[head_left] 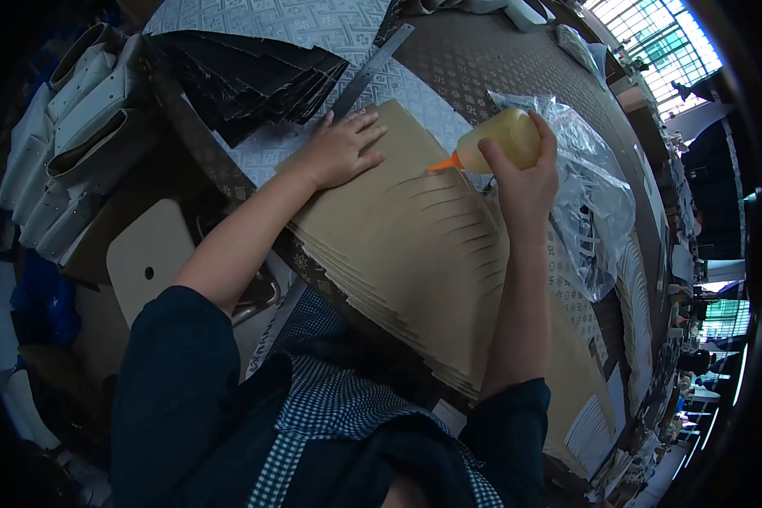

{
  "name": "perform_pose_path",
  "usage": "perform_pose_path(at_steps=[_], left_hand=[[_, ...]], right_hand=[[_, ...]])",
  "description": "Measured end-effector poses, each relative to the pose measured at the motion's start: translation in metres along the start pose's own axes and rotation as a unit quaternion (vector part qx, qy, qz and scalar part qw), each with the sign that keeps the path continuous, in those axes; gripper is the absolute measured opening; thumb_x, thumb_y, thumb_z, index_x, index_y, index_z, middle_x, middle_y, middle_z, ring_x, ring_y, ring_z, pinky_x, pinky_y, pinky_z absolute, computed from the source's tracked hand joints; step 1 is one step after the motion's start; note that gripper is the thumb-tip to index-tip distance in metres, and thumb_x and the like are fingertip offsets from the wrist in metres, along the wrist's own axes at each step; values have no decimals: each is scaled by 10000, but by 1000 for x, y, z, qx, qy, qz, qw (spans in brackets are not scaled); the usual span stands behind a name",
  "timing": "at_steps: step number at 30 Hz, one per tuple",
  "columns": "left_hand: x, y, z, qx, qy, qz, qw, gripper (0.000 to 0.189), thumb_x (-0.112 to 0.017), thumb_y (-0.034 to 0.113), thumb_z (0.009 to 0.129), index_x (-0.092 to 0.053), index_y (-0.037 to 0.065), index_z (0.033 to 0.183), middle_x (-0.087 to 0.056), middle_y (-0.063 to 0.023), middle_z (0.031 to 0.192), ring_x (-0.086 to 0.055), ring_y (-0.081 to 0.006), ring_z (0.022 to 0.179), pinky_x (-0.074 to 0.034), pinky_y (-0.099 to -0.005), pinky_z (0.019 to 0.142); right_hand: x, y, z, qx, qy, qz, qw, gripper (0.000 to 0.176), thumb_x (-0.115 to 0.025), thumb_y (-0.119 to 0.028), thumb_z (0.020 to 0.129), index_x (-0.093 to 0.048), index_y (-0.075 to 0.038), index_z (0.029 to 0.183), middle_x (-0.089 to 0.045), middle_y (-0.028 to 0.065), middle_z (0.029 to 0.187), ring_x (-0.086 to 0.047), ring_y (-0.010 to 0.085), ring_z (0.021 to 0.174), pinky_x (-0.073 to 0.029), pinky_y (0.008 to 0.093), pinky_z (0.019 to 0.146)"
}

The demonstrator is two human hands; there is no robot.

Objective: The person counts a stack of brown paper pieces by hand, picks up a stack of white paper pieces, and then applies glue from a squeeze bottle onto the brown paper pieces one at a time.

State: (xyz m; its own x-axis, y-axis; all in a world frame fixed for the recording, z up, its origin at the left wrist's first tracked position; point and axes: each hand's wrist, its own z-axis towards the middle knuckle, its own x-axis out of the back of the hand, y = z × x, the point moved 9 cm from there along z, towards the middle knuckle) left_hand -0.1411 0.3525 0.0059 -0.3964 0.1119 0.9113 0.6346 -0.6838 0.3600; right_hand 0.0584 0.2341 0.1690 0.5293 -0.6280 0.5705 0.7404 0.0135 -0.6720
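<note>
Tan sheets (372, 245) lie fanned out in an overlapping stack on the table, with a row of curved dark slits or lines along their right side. My left hand (344, 150) rests flat on the upper left of the stack, fingers spread. In my right hand (527, 186) is a squeeze bottle (504, 140) of yellowish liquid, tilted on its side. Its orange nozzle (445, 162) points left, with the tip right at the top sheet near the curved lines. A metal ruler (371, 71) lies just beyond my left hand.
Black sheets (245, 80) are fanned out at the back left. Clear plastic bags (588, 195) lie right of my right hand. White studded bags (80, 144) are piled at the left, above a beige stool (151, 258). More tan sheets (567, 381) lie at the lower right.
</note>
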Motion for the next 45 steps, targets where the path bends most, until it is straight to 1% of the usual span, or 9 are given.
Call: perform_pose_path(at_steps=[10, 16, 19, 22, 25, 29, 35, 40, 45], left_hand=[[3, 2, -1, 2, 2, 7, 1000, 585, -471, 520, 937, -457, 180, 1413, -340, -68, 1521, -271, -245, 1426, -183, -575, 1136], [2, 1, 0, 6, -2, -2, 1000, 582, -475, 511, 927, -460, 185, 1409, -338, -71, 1525, -259, -235, 1433, -176, -565, 1140], [1, 1, 0, 2, 3, 8, 1000, 583, -467, 525, 938, -455, 190, 1414, -343, -65, 1520, -268, -248, 1428, -183, -575, 1137], [2, 1, 0, 3, 3, 5, 1000, 584, -467, 529, 936, -457, 191, 1412, -342, -65, 1520, -267, -248, 1428, -181, -575, 1137], [1, 1, 0, -1, 3, 0, 1000, 582, -470, 528, 935, -461, 190, 1409, -342, -67, 1520, -268, -249, 1428, -181, -577, 1136], [0, 2, 1, -5, 8, -2, 1000, 581, -483, 515, 927, -467, 183, 1404, -355, -76, 1514, -284, -256, 1420, -184, -582, 1131], [1, 2, -1, -9, 19, -19, 1000, 572, -484, 499, 922, -496, 157, 1380, -361, -105, 1508, -305, -275, 1410, -189, -585, 1127], [-1, 0, -1, -3, 10, -40, 999, 588, -478, 512, 923, -482, 155, 1390, -359, -105, 1508, -288, -267, 1419, -157, -605, 1133], [-8, 0, 3, 3, -15, -31, 999, 587, -462, 511, 930, -454, 177, 1412, -317, -75, 1533, -244, -240, 1438, -148, -601, 1140]], right_hand=[[4, 10, -2, 11, 29, -14, 999, 698, -807, -297, 695, -514, -34, 1271, -594, 180, 1182, -613, 306, 1066, -495, 394, 922], [-15, -28, 8, 68, -51, -46, 995, 783, -800, -302, 671, -450, -28, 1316, -573, 193, 1199, -571, 349, 1116, -453, 420, 968], [-25, -39, 11, 58, -96, -50, 992, 804, -786, -321, 667, -431, -24, 1324, -563, 194, 1212, -566, 347, 1126, -450, 420, 970], [-29, -41, 12, 83, -99, -42, 991, 799, -770, -332, 675, -425, -28, 1329, -559, 195, 1218, -572, 343, 1121, -452, 417, 970], [-27, -35, 14, 86, -96, -44, 991, 796, -782, -304, 680, -434, -61, 1353, -614, 192, 1161, -638, 301, 1037, -502, 387, 913], [-12, -19, 12, 52, -48, -66, 995, 758, -797, -321, 683, -477, -48, 1315, -630, 184, 1131, -645, 293, 1022, -512, 381, 889], [-6, -31, -12, 85, 0, -121, 989, 722, -812, -307, 718, -483, -33, 1299, -620, 193, 1157, -640, 297, 1035, -509, 384, 884], [-13, -16, -5, -17, -13, -24, 999, 714, -831, -255, 698, -481, -37, 1281, -579, 164, 1214, -586, 293, 1116, -467, 389, 958], [-4, -5, 1, 2, 22, -13, 1000, 631, -795, -218, 753, -514, -78, 1300, -566, 143, 1241, -580, 265, 1124, -471, 379, 959]])
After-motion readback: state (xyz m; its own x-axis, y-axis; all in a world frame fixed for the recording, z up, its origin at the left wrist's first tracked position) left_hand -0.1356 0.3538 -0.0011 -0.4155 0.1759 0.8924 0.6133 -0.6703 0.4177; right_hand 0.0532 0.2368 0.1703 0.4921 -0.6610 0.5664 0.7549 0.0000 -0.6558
